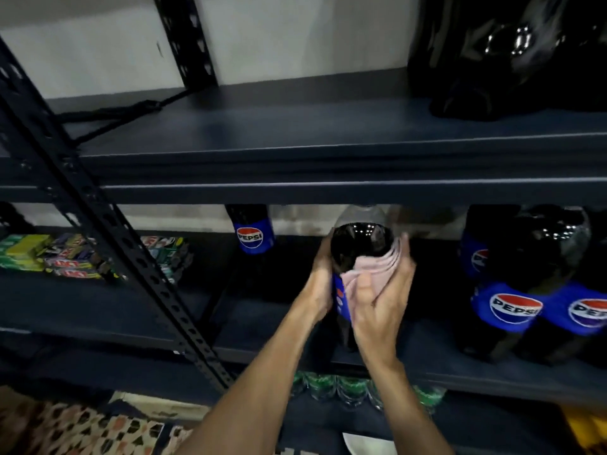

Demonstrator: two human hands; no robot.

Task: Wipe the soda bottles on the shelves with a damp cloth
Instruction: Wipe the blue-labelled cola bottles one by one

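The two bare forearms come up from the bottom of the view toward the middle shelf [427,343]. The left hand [320,284] is closed around the left side of a dark soda bottle [359,244], holding it steady. The right hand [381,300] presses a pink cloth [371,270] against the bottle's shoulder and blue label, fingers wrapped over it. The bottle stands between both hands, at the front edge of the shelf. I think the wiping of this bottle is in progress. The next move probably needs turning the bottle to reach its back side. More Pepsi bottles [512,307] wait to the right of the hands, and one bottle [253,234] stands behind them to the left.
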